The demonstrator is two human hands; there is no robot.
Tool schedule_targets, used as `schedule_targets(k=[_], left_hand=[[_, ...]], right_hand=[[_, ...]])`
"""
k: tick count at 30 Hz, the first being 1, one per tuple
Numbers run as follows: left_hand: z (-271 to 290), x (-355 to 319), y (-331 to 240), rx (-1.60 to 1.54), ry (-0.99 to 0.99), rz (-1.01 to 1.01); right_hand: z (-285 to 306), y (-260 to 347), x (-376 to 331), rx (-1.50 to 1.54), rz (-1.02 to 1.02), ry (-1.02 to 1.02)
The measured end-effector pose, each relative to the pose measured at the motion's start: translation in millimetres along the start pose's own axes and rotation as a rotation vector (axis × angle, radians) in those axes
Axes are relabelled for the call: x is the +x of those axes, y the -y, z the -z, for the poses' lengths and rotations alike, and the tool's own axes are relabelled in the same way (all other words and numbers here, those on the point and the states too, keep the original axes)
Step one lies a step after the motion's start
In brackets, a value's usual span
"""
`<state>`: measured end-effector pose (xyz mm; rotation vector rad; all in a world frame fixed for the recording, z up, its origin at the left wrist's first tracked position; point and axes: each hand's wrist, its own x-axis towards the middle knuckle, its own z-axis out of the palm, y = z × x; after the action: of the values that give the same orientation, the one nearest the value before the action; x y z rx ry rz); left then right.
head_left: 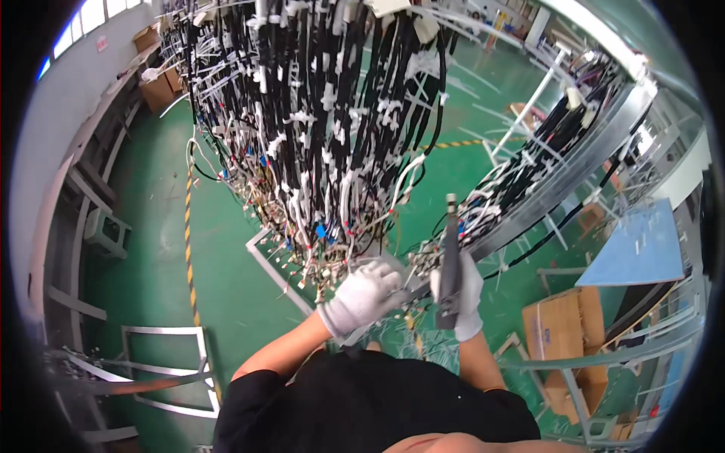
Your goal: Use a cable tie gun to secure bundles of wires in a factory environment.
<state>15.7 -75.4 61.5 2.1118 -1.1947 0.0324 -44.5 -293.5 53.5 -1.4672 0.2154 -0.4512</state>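
Note:
In front of me hangs a large mass of black cable harnesses [321, 143], with white wraps and loose connectors along its lower end. My left hand [366, 296], in a white glove, is curled closed beside those lower ends, at a dark cable [413, 291] that runs toward the other hand. Its fingertips are partly hidden. My right hand [470, 294], also gloved in white, is wrapped around a long dark hand tool [449, 264] held upright, its narrow pale tip pointing away from me. Just beyond the tool lie more wire ends.
A curved metal rail [551, 192] with another row of harnesses rises on the right. Nearby are a blue panel [638, 245] and a cardboard box [555, 328]. On the left are a white stool [108, 232], a metal frame [162, 330] and yellow-black floor tape [189, 249].

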Motion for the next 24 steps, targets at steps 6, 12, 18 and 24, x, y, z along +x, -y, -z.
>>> schedule_targets(k=[6,12,18,24], left_hand=[[40,-10,48,-0.283,-0.645,0.332],[-18,38,96,-0.302,-0.560,0.458],[-71,51,38,-0.334,-0.352,-0.021],[-82,-27,86,-0.466,-0.077,0.163]], right_hand=[[19,-41,-37,-0.414,0.161,-0.067],[1,-47,-69,-0.234,-0.010,0.153],[-32,6,-60,-0.163,0.005,0.430],[-37,-6,-7,0.273,-0.238,0.342]])
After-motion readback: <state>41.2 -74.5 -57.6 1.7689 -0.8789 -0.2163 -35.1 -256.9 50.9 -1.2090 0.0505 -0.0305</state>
